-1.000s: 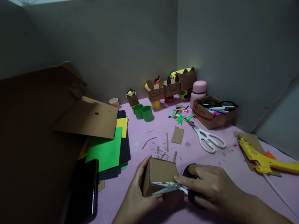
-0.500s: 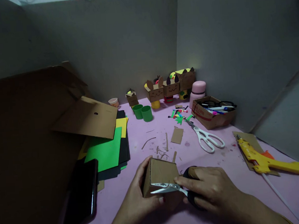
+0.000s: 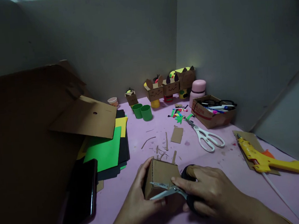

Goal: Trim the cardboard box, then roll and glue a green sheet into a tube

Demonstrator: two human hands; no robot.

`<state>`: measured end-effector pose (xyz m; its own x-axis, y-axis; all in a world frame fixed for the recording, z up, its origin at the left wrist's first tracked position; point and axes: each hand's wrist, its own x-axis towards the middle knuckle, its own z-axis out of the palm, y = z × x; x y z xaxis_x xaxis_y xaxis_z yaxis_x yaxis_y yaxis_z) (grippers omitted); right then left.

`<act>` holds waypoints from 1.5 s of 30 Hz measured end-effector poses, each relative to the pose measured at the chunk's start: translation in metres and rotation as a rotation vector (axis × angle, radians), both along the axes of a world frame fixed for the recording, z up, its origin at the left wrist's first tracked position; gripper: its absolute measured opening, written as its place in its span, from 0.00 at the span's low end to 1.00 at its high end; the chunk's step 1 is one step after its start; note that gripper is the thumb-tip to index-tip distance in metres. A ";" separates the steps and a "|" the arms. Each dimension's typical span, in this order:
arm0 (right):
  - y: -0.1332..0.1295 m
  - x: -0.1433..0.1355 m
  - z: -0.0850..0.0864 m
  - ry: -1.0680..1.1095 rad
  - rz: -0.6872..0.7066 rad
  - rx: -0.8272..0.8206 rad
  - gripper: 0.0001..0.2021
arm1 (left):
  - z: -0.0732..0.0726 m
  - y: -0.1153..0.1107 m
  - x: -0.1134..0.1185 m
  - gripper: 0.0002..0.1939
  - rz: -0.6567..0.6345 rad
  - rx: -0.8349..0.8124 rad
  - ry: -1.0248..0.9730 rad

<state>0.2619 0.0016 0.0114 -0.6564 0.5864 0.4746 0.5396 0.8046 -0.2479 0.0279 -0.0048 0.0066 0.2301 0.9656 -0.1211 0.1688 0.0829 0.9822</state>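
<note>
A small brown cardboard box (image 3: 164,171) is gripped in my left hand (image 3: 137,192), the fingers behind its left side and the thumb along the lower front. My right hand (image 3: 210,190) is closed round the black handles of a pair of scissors (image 3: 166,194). Their silver blades are parted and lie against the box's near edge, pointing left. The right index finger rests on the box top close to the pivot. Thin cardboard offcuts (image 3: 163,155) lie just beyond the box on the pink table.
White-handled scissors (image 3: 205,137), a yellow glue gun (image 3: 267,159) and a carton of pens (image 3: 212,117) lie to the right. Coloured sheets (image 3: 106,150), a phone (image 3: 81,196) and a large carton (image 3: 24,135) stand left. Green cups (image 3: 146,113) and cardboard figures (image 3: 155,92) are behind.
The scissor blades have opened wider, the lower blade dropping away from the upper. The box has shifted and tilted slightly in my left hand.
</note>
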 end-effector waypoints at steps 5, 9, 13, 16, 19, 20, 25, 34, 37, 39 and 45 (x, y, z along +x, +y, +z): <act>0.001 -0.001 -0.005 0.015 0.022 0.024 0.18 | 0.001 0.001 0.000 0.51 -0.021 -0.028 -0.047; 0.001 0.000 -0.007 0.019 0.024 0.026 0.17 | 0.001 0.001 0.000 0.50 -0.018 -0.015 -0.085; 0.000 -0.002 -0.004 0.021 -0.003 0.042 0.17 | 0.003 -0.001 0.002 0.50 -0.009 -0.032 -0.072; -0.001 -0.004 0.000 0.027 -0.019 0.016 0.19 | 0.006 -0.002 0.004 0.50 0.003 -0.040 -0.024; -0.001 -0.004 0.000 0.025 -0.008 -0.011 0.21 | 0.007 -0.003 0.004 0.49 -0.007 -0.020 -0.018; -0.001 -0.003 -0.001 0.022 0.001 -0.015 0.21 | 0.007 -0.003 0.004 0.49 -0.014 -0.018 -0.028; 0.001 -0.001 -0.005 0.027 0.041 -0.011 0.20 | 0.006 -0.002 0.004 0.51 -0.030 -0.045 -0.080; 0.004 0.000 -0.010 0.080 0.109 -0.062 0.20 | 0.002 -0.001 0.005 0.50 -0.054 -0.057 -0.163; 0.004 -0.002 -0.011 0.090 0.094 -0.080 0.22 | 0.000 -0.002 0.004 0.52 -0.039 -0.046 -0.160; 0.002 -0.003 -0.009 0.066 0.059 -0.089 0.23 | -0.001 -0.003 0.003 0.53 -0.033 -0.041 -0.136; -0.002 -0.006 0.001 0.024 0.039 -0.095 0.26 | -0.001 -0.004 0.001 0.54 -0.081 -0.045 -0.112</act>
